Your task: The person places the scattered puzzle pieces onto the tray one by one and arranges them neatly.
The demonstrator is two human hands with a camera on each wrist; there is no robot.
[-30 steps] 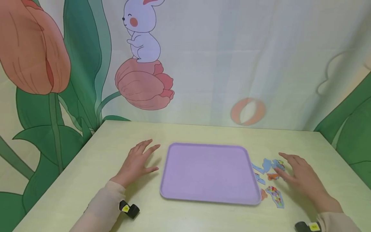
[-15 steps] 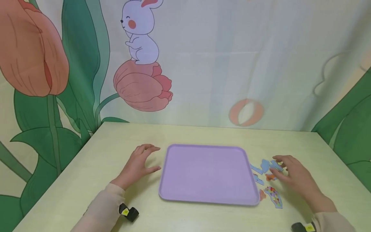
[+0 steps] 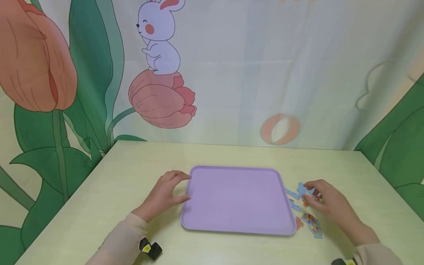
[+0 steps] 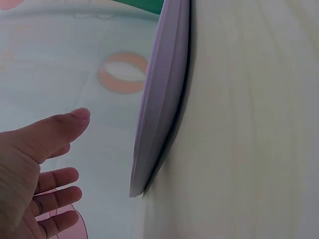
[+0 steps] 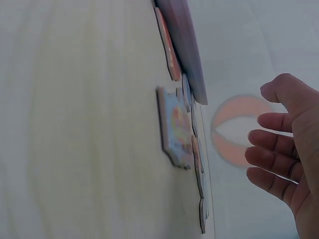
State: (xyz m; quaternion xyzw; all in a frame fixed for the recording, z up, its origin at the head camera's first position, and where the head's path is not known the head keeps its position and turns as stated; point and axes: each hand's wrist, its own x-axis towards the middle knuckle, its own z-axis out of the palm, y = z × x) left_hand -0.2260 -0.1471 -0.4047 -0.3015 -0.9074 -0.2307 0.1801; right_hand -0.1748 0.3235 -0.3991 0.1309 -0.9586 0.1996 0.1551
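Head view: the left hand has neared the purple tray, the right hand edged trayward above puzzle pieces; both empty, fingers parted.

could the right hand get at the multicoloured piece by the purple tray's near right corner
Probably yes: the right hand hovers close to the multicoloured piece and appears to hold nothing; the piece lies uncovered on the table with nothing visible in the way.
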